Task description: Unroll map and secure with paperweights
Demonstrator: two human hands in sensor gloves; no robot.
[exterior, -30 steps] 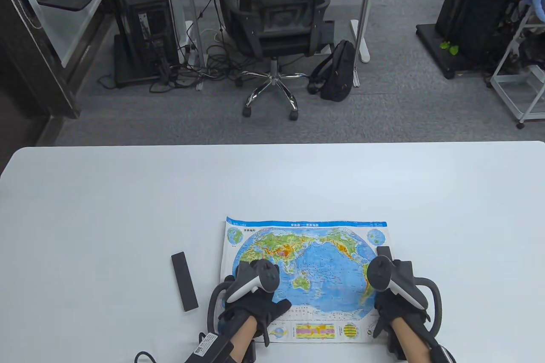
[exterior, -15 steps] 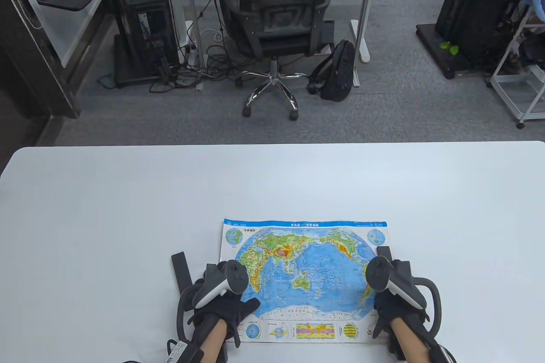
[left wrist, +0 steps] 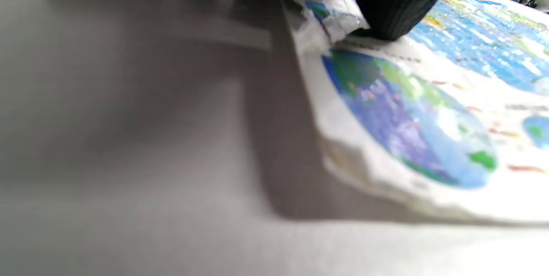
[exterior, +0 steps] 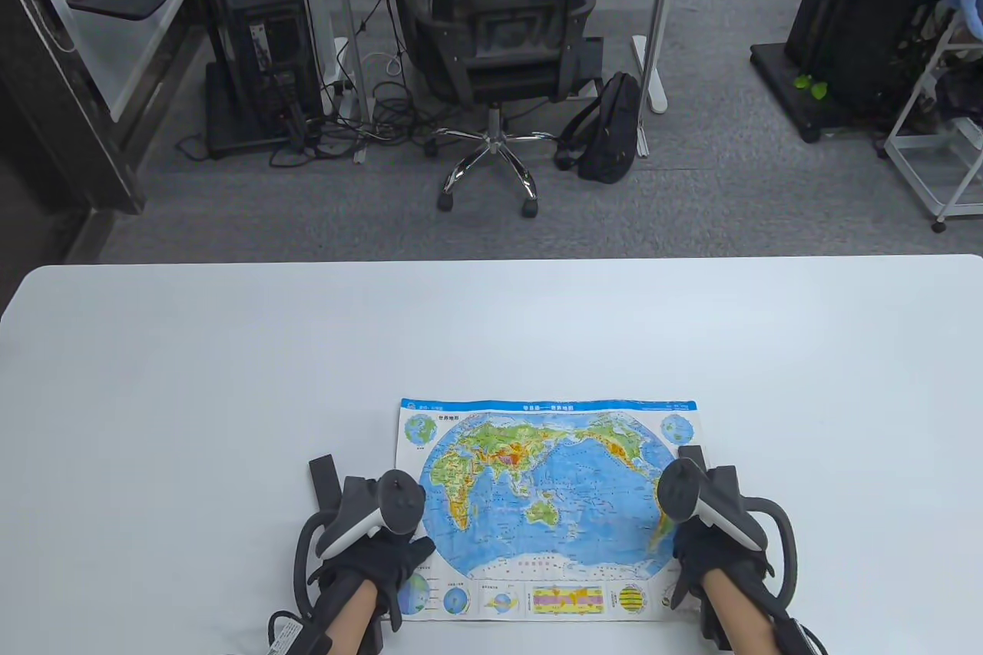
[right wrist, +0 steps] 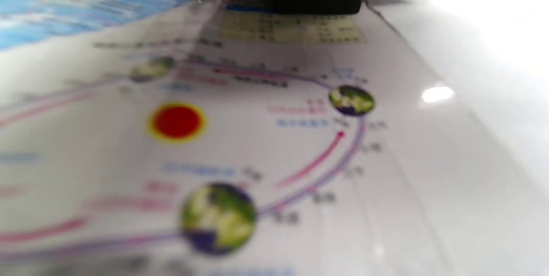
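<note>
Map (exterior: 549, 505): flat on table (exterior: 230, 378), near edge. My left hand (exterior: 376, 559): thumb pressing map's left margin, beside left paperweight (exterior: 326, 477). My right hand (exterior: 710, 555): apparently resting on right paperweight (exterior: 691, 454); finger spread hidden.

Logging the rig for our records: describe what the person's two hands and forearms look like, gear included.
Both the left hand and right hand wear black fabric gloves. A tracker rides on the back of each: dark grey rounded head, white stem, grey loop ring. Forearms are bare skin. A black wrist module with a white printed label and a black cable shows at the left wrist.
</note>
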